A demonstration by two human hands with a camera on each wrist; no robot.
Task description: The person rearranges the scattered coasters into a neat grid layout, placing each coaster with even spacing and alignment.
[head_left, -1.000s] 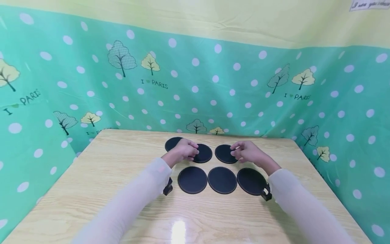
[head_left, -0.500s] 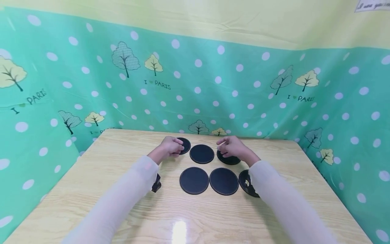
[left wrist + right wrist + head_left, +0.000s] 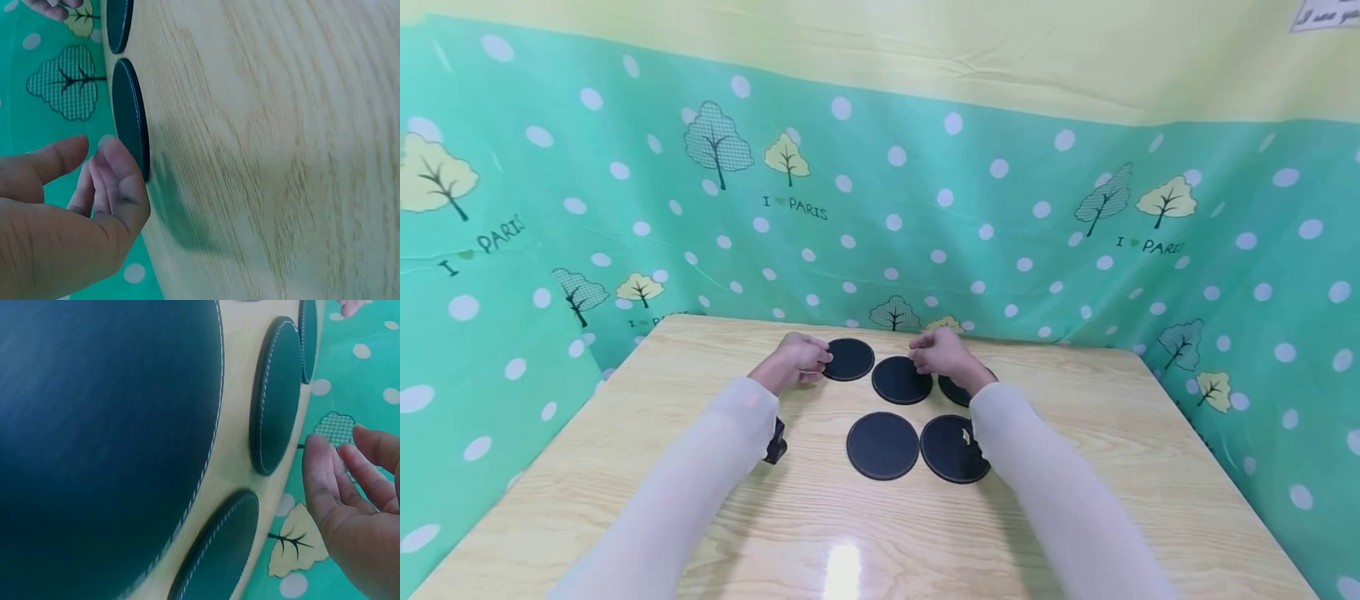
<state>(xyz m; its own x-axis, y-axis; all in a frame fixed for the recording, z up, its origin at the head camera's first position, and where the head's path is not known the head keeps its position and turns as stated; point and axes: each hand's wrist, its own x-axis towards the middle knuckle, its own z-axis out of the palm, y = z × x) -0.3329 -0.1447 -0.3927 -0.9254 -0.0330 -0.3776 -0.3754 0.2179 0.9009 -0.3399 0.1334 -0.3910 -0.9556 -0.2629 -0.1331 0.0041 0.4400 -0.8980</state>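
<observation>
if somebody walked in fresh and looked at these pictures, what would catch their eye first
Probably the green curtain, printed with pale dots and trees, that rises behind the table. Next, likely the dark round discs, laid in two rows on that wood-grain top. The left hand, at the far row's left end, and the right hand, near that row's middle, also stand out.

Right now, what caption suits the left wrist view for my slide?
Left hand, holding nothing, near a dark stitched disc on the wood-grain table.
</observation>
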